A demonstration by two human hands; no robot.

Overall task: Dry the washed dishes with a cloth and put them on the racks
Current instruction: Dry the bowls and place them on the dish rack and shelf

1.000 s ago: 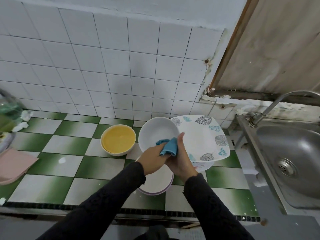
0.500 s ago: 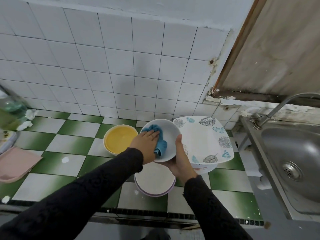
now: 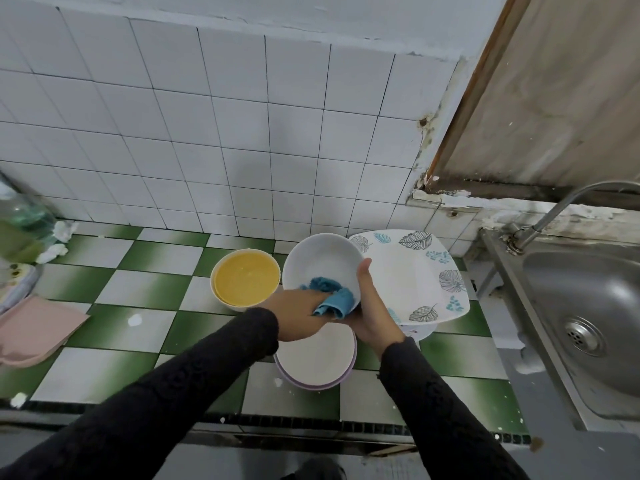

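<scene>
Here right hand (image 3: 375,315) grips white bowl (image 3: 320,258), mouth tilted camera-ward; left hand (image 3: 298,318) clutches cloth (image 3: 335,301).

Three bowls are showing: a white bowl (image 3: 322,261) in the middle, a yellow bowl (image 3: 246,280) at its nine o'clock, a lilac-rimmed bowl (image 3: 315,358) at its six. Two plates are sitting at three o'clock, a leaf plate (image 3: 415,271) and a second plate (image 3: 420,332) peeking out beneath. One blue cloth (image 3: 332,299). One pink mat (image 3: 31,327) and one bottle (image 3: 20,220) are lying far out at nine. One sink (image 3: 554,289), one tap (image 3: 554,212). Two hands are working: left hand (image 3: 298,317), right hand (image 3: 372,313).
</scene>
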